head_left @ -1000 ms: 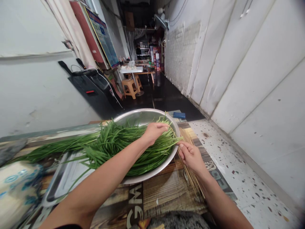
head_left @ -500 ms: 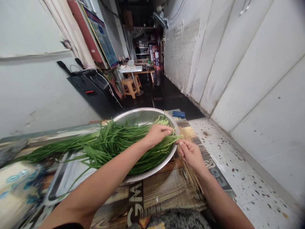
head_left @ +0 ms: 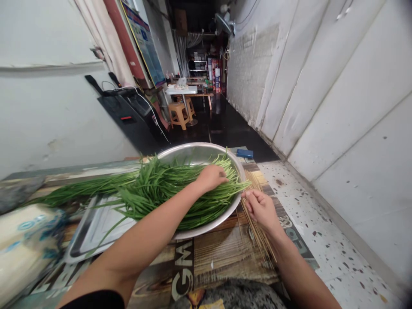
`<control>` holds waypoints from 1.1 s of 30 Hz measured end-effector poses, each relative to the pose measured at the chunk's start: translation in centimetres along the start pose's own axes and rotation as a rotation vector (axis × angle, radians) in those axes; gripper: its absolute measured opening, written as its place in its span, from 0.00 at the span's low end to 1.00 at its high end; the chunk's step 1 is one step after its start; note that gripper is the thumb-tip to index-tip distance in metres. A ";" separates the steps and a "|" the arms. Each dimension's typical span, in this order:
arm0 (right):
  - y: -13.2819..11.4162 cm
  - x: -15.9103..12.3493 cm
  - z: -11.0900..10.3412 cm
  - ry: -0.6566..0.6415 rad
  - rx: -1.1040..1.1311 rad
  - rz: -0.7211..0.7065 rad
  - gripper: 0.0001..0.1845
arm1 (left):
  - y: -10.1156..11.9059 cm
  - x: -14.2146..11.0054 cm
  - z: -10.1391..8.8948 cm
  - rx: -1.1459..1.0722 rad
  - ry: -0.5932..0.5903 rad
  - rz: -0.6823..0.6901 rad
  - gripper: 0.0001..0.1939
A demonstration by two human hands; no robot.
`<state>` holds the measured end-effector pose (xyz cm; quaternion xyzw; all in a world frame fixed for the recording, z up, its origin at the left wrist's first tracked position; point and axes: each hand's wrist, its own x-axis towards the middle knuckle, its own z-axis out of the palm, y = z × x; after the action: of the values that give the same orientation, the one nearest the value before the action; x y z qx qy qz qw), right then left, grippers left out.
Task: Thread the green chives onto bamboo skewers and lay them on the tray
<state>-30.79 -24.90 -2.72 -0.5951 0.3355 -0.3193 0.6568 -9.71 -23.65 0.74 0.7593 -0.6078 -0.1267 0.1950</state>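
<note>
A wide metal basin (head_left: 189,151) on the patterned table holds a heap of long green chive stalks (head_left: 161,189). My left hand (head_left: 210,177) lies on the cut ends of the stalks near the basin's right rim, fingers curled into them. My right hand (head_left: 261,208) is just outside the rim, fingers pinched on the tips of thin bamboo skewers (head_left: 257,234) that lie in a pile on the table under it.
A flat steel tray (head_left: 93,227) sits left of the basin, partly under leaves. A white-and-blue bag (head_left: 24,244) lies at the far left. A blue object (head_left: 244,153) rests behind the basin. White wall panels rise on the right; stools and tables stand down the corridor.
My left hand's fingers shifted slightly over the chive ends. My right hand stayed at the skewers by the rim. The view swung a little.
</note>
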 end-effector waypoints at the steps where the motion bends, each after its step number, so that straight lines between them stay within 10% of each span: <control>1: 0.0 0.0 0.0 -0.002 -0.001 0.004 0.23 | 0.0 0.0 0.1 0.040 -0.004 -0.010 0.08; 12: -0.1 0.1 0.1 -0.021 0.033 -0.011 0.22 | 0.0 0.8 1.3 0.014 0.104 0.074 0.06; 21: -0.4 0.1 -0.1 -0.047 0.041 -0.007 0.22 | 0.7 0.2 0.5 -0.640 0.155 -0.039 0.13; 33: -0.1 0.0 -0.1 -0.040 0.095 0.004 0.24 | 1.6 -0.2 0.3 -0.889 0.141 -0.136 0.13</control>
<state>-30.88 -24.94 -2.66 -0.5689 0.3081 -0.3217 0.6914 -11.28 -23.82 1.15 0.6468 -0.4284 -0.3358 0.5342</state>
